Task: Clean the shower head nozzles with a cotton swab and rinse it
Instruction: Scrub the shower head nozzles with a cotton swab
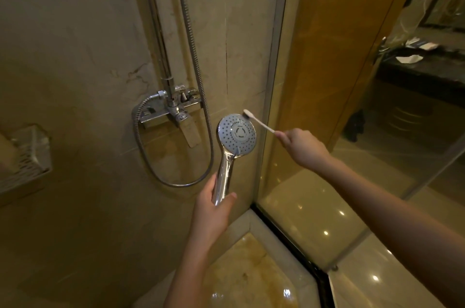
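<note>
Nearest the lens, my right forearm (402, 219) reaches across the glass partition (327, 68) into the shower stall. Left grip (214, 207): fingers and thumb curled round the chrome handle of the shower head (236, 132), which is held upright, nozzle face toward me, before the tiled wall (75, 56). Right grip (302, 148): pinching one end of the cotton swab (260, 123), whose far tip touches the upper right edge of the nozzle face. Metal hose (181, 185) hangs in a loop below the mixer tap (173, 106). Perforated basket (27, 156) sits on the wall, far left.
</note>
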